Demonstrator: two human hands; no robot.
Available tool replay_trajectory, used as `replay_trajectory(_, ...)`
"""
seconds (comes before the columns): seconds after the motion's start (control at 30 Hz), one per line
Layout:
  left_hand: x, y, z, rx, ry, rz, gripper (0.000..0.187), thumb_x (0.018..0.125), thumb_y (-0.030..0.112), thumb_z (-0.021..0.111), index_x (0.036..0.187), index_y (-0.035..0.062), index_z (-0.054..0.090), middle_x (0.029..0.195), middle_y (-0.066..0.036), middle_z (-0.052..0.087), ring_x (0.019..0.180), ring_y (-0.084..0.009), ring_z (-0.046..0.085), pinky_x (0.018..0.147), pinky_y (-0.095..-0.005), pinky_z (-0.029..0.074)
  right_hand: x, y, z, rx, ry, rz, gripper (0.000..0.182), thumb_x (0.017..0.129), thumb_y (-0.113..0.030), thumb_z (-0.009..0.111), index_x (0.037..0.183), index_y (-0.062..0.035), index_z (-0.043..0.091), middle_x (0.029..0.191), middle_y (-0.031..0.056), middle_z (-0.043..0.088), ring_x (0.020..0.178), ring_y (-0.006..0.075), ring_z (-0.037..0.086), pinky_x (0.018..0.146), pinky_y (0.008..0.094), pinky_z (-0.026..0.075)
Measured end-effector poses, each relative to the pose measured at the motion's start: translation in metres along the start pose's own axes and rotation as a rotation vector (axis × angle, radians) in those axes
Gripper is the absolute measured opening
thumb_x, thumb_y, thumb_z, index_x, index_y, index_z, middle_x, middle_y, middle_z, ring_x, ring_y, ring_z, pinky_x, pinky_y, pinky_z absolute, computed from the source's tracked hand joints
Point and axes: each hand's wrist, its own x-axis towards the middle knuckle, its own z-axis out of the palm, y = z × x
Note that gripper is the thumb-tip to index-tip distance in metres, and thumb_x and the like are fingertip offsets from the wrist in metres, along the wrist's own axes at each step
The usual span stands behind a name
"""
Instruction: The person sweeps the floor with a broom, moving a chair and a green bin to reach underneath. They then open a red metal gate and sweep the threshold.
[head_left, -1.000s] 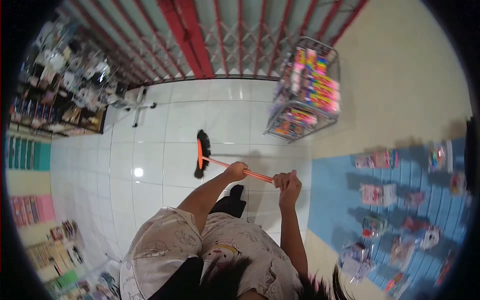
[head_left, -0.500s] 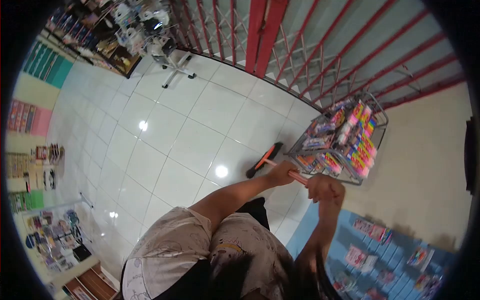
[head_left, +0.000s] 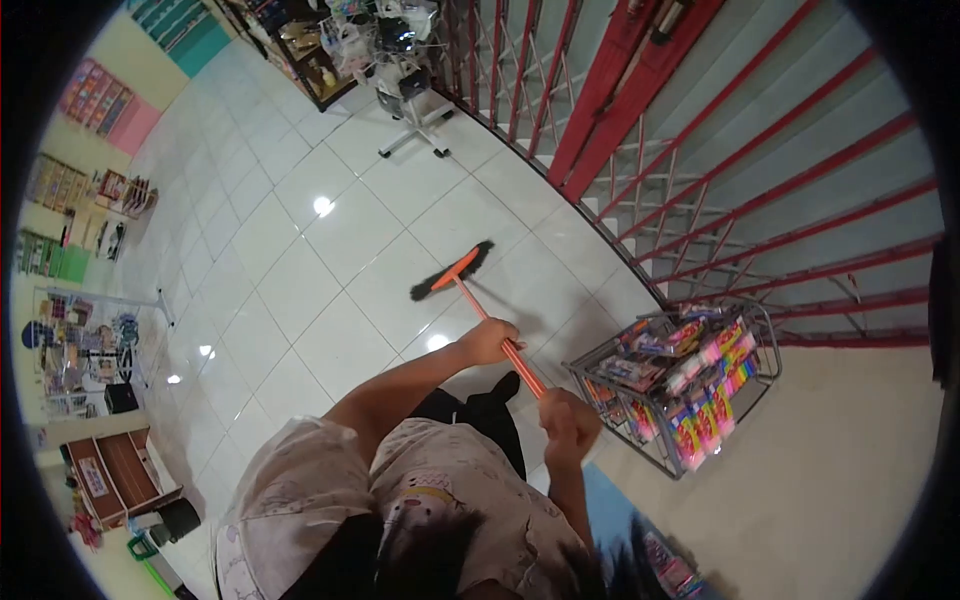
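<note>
A broom with an orange handle (head_left: pixel 477 306) and a black-bristled head (head_left: pixel 450 272) rests its bristles on the white tiled floor (head_left: pixel 300 290). My left hand (head_left: pixel 490 341) grips the handle partway down, arm stretched forward. Closer to my body, my right hand (head_left: pixel 570 420) is closed around the handle's upper end. The broom head lies out ahead of me, between my feet and the red gate.
A wire basket rack (head_left: pixel 680 390) full of colourful packets stands just right of my hands. A red folding gate (head_left: pixel 640 130) runs along the far side. A display stand on a legged base (head_left: pixel 410 130) is ahead; shelves of goods (head_left: pixel 80 340) line the left wall.
The view has swung round. The broom head has moved away from the wire rack, out onto the tiles ahead of me. Both hands have stayed on the handle.
</note>
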Motion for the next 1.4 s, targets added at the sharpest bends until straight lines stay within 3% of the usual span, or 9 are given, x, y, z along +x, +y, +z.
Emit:
replay_trajectory(0.27, -0.022, 0.084, -0.066, -0.021, 0.255, -0.335, 0.021, 0.074, 0.019, 0.065, 0.071, 0.0005, 0.055, 0.066, -0.019, 0.057, 0.065, -0.0370, 0.056, 0.059, -0.0421, 0.043, 0.136, -0.029, -0.003, 0.534, -0.440, 0.000, 0.032, 0.087, -0.010, 0.047, 0.055, -0.0063, 0.040, 0.048, 0.0049, 0.043, 0.040, 0.0157, 0.039, 0.043, 0.0306, 0.036)
replay_trajectory(0.33, -0.059, 0.053, -0.066, 0.019, 0.312, -0.541, 0.022, 0.075, 0.021, 0.063, 0.075, 0.0004, 0.056, 0.070, -0.020, 0.059, 0.069, -0.0386, 0.058, 0.061, -0.0432, 0.044, 0.147, 0.005, 0.016, 0.570, -0.401, 0.356, 0.029, 0.085, -0.008, 0.046, 0.057, -0.0065, 0.040, 0.050, 0.0039, 0.039, 0.045, 0.0166, 0.041, 0.047, 0.0318, 0.038)
replay_trajectory(0.4, -0.097, 0.038, -0.081, 0.072, 0.402, -0.733, 0.024, 0.078, 0.024, 0.062, 0.074, 0.0008, 0.056, 0.071, -0.022, 0.059, 0.071, -0.0405, 0.058, 0.062, -0.0441, 0.045, 0.147, 0.040, 0.061, 0.425, -0.521, 0.355, 0.039, 0.093, -0.031, 0.042, 0.062, -0.0076, 0.039, 0.054, 0.0048, 0.038, 0.050, 0.0185, 0.039, 0.051, 0.0329, 0.036)
replay_trajectory(0.6, -0.224, -0.075, -0.091, 0.197, 0.611, -1.002, 0.039, 0.079, 0.035, 0.064, 0.065, 0.0014, 0.054, 0.071, -0.019, 0.059, 0.071, -0.0394, 0.058, 0.064, -0.0449, 0.045, 0.104, 0.147, 0.171, 0.418, -0.814, 0.626, 0.044, 0.094, -0.026, 0.042, 0.054, -0.0072, 0.035, 0.054, 0.0036, 0.038, 0.055, 0.0159, 0.040, 0.060, 0.0306, 0.037)
replay_trajectory(0.77, -0.245, -0.158, -0.125, 0.294, 0.631, -0.955, 0.032, 0.079, 0.032, 0.063, 0.064, 0.0054, 0.054, 0.074, -0.013, 0.057, 0.076, -0.0339, 0.057, 0.067, -0.0480, 0.040, 0.084, 0.166, 0.245, -0.002, -0.899, 0.435, 0.045, 0.097, -0.022, 0.041, 0.057, -0.0020, 0.040, 0.055, -0.0006, 0.042, 0.052, 0.0084, 0.037, 0.050, 0.0256, 0.032)
replay_trajectory(0.9, -0.181, -0.202, -0.145, 0.197, 0.768, -0.559, 0.022, 0.068, 0.019, 0.069, 0.062, 0.0046, 0.053, 0.065, -0.014, 0.054, 0.064, -0.0353, 0.056, 0.055, -0.0435, 0.042, 0.111, 0.109, 0.280, -0.214, -0.711, 0.276, 0.044, 0.097, -0.021, 0.041, 0.057, -0.0018, 0.040, 0.053, -0.0011, 0.041, 0.050, 0.0075, 0.036, 0.047, 0.0265, 0.029)
replay_trajectory(0.97, -0.135, -0.198, -0.155, -0.120, 0.792, -0.273, 0.024, 0.067, 0.017, 0.071, 0.061, 0.0039, 0.051, 0.067, -0.015, 0.056, 0.063, -0.0350, 0.056, 0.055, -0.0408, 0.043, 0.123, 0.095, 0.276, -0.314, -0.629, 0.256, 0.044, 0.097, -0.020, 0.040, 0.056, -0.0022, 0.038, 0.051, -0.0015, 0.038, 0.048, 0.0070, 0.034, 0.045, 0.0269, 0.026)
replay_trajectory(1.23, -0.039, -0.143, -0.193, -0.245, 0.450, -0.333, 0.030, 0.083, 0.028, 0.061, 0.065, 0.0069, 0.052, 0.065, -0.008, 0.055, 0.071, -0.0280, 0.056, 0.083, -0.0438, 0.036, 0.153, 0.064, 0.318, -0.533, -0.475, 0.226, 0.043, 0.095, -0.017, 0.042, 0.055, -0.0030, 0.035, 0.048, -0.0013, 0.034, 0.046, 0.0064, 0.030, 0.044, 0.0260, 0.022)
replay_trajectory(1.4, -0.048, -0.078, -0.258, -0.023, 0.398, -0.228, 0.028, 0.082, 0.027, 0.062, 0.065, 0.0076, 0.052, 0.064, -0.006, 0.054, 0.073, -0.0248, 0.055, 0.090, -0.0419, 0.034, 0.181, 0.003, 0.313, -0.215, -0.541, -0.152, 0.040, 0.091, -0.017, 0.045, 0.055, -0.0025, 0.038, 0.051, 0.0049, 0.042, 0.043, 0.0170, 0.037, 0.045, 0.0301, 0.030)
